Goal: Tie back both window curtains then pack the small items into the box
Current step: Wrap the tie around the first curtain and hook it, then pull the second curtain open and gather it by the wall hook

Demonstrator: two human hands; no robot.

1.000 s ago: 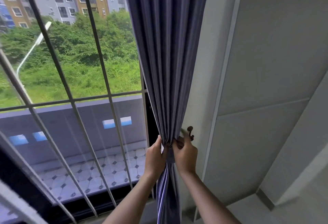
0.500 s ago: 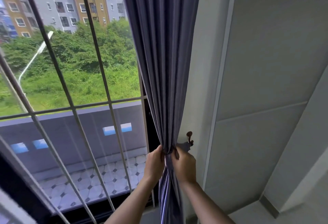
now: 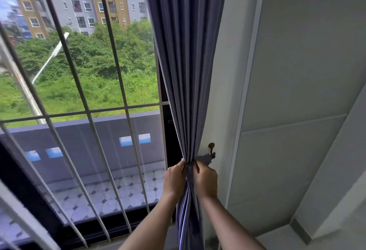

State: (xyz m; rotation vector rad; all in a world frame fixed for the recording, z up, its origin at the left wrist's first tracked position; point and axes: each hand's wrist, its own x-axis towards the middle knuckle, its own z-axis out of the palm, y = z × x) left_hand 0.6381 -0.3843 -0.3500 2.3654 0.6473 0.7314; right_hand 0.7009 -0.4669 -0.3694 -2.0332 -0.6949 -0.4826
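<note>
Up close, we have the purple curtain [image 3: 186, 61] gathered into a tight bundle at the right edge of the window, against the white wall [image 3: 223, 111]. Our left hand [image 3: 174, 180] is closed around the left side of the gathered cloth, fingers curled in and pinching the folds at the narrowest point. Our right hand [image 3: 206, 182] is closed on the right side of the same spot, its fingertips pressed on the band of matching fabric, the tieback [image 3: 190, 172], that wraps the bundle. The two hands sit just beside each other with only the wrapped cloth between them. From our right hand a short end of the tieback runs up and to the right to a small dark hook [image 3: 212, 148] fixed on the wall; we cannot tell whether it is looped over the hook or only lying against it. Below our hands the curtain falls in loose pleats between our forearms. Above them it fans out wider toward the top of the view. To the left, the window bars [image 3: 87, 111] cross the glass, with a tiled balcony floor [image 3: 111, 196], trees and apartment blocks beyond. To the right stands a pale panelled door [image 3: 297, 91]. The box and the small items are not in view.
</note>
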